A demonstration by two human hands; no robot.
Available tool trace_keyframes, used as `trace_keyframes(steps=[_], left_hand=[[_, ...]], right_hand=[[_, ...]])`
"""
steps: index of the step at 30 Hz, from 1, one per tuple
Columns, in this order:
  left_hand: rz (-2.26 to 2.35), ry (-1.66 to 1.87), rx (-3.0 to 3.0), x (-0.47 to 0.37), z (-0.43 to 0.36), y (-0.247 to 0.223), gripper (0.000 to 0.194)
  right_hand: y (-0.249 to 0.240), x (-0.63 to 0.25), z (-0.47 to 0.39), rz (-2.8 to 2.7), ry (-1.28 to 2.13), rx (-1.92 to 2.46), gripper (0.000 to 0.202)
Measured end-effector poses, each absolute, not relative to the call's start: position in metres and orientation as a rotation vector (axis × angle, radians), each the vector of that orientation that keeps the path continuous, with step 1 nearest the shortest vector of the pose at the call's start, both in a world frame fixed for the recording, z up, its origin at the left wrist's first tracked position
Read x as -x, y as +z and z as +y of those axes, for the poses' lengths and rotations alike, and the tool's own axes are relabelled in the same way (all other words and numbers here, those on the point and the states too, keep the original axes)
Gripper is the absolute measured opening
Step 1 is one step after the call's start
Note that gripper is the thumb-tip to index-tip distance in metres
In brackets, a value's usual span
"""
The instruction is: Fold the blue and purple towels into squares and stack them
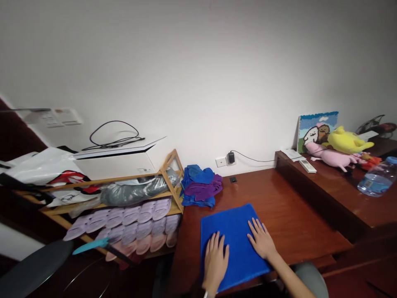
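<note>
Fingers extended and grasping nothing, the left hand (215, 260) and right hand (262, 241) rest palm-down. On the glossy reddish-brown wooden desk (257, 194), I judge the bright-blue rectangular cloth (238, 246) beneath them mostly smoothed, the crumpled blue-and-purple fabric pile (203, 188) unflattened. I can't tell layers; the left hand hides the cloth's near-left corner, and the frame crops its pale wristband (207, 294).

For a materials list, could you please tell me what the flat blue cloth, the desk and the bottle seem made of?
Cloth: probably matte textile, fibre unclear; its surface hardly shines. Desk: varnished wood or veneer, perhaps; reddish-brown sheen. Bottle: probably clear, glossy plastic; see-through with highlights.
</note>
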State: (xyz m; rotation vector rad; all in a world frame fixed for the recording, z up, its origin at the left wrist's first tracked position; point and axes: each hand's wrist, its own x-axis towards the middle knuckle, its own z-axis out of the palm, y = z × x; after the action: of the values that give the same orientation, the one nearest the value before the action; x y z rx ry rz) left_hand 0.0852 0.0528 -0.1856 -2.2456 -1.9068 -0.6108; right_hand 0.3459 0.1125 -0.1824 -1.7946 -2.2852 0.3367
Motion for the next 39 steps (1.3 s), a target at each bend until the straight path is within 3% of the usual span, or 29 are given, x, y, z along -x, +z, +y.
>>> trace_keyframes(steps=[6, 20, 28, 33, 39], left_hand=[[-1.777, -0.474, 2.657, -0.144, 0.142, -0.163, 0.054], [-1.726, -0.499, 2.76, -0.193, 0.198, -0.18, 0.055], [-2.122, -0.475, 2.212, -0.082, 0.199, -0.202, 0.059], [-2.178, -0.369, 2.175, -0.011, 0.189, -0.201, 0.06], [-2.033, -0.529, 2.15, -0.031, 0.186, -0.19, 0.056]], right_hand=[[-0.184, -0.348, 0.104, -2.225, 0.325, 1.922, 0.069], [-0.168, -0.35, 0.202, -2.33, 0.378, 1.888, 0.066], [-0.191, -0.352, 0.209, -2.207, 0.287, 1.95, 0.068], [-0.185, -0.351, 0.208, -2.208, 0.32, 2.004, 0.069], [-0.166, -0.35, 0.211, -2.242, 0.308, 1.932, 0.068]])
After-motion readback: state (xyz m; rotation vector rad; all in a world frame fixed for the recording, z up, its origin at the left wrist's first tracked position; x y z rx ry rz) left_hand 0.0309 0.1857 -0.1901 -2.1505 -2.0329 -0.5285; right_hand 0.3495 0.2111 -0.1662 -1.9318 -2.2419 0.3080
